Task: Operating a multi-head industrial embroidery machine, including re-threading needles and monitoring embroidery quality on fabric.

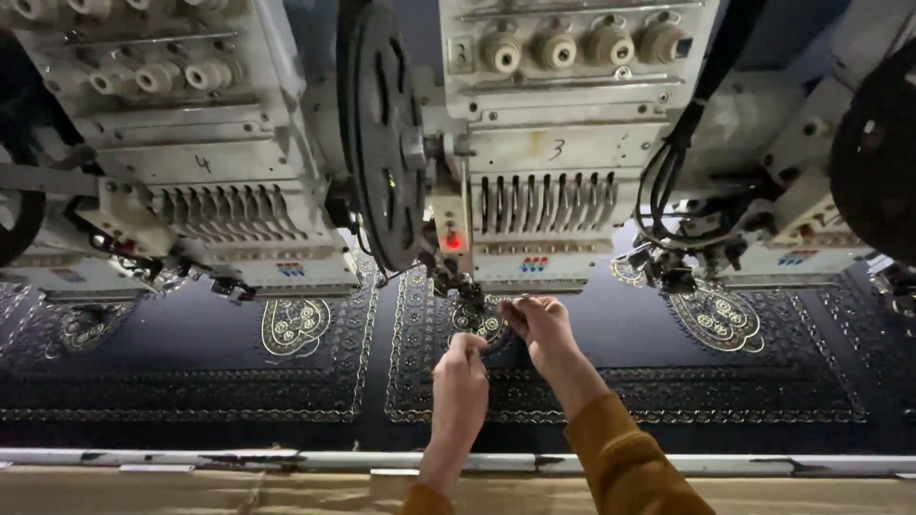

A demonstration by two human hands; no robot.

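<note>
Both of the person's hands reach up to the needle area (pixel 465 286) at the foot of the middle embroidery head (pixel 544 205), and that head serves as the landmark here. The left hand (pixel 461 367) sits just below and slightly left of the needle area, its fingers curled together with the tips drawn in toward the thumb; whether it pinches a thread is too fine to tell. The right hand (pixel 536 322) is just below the head's lower edge and right of the needle area, its fingertips bunched together as if nipping something thin, though no thread can be made out between them. The two hands are close together, nearly touching at the fingertips. An ochre sleeve (pixel 625 458) covers the right forearm. Under the head lies dark navy fabric (pixel 592 329) stitched with gold ornamental borders, and a round gold motif (pixel 482 322) shows directly beneath the needle area, partly hidden by the hands. A red light (pixel 451 241) glows on the head's left side, above the needles. Left of the head stands a black wheel (pixel 382 133), and beyond it another embroidery head (pixel 205 191); a third head (pixel 763 219) with black cables (pixel 668 181) stands to the right. A pale frame rail (pixel 239 460) runs along the fabric's near edge.
</note>
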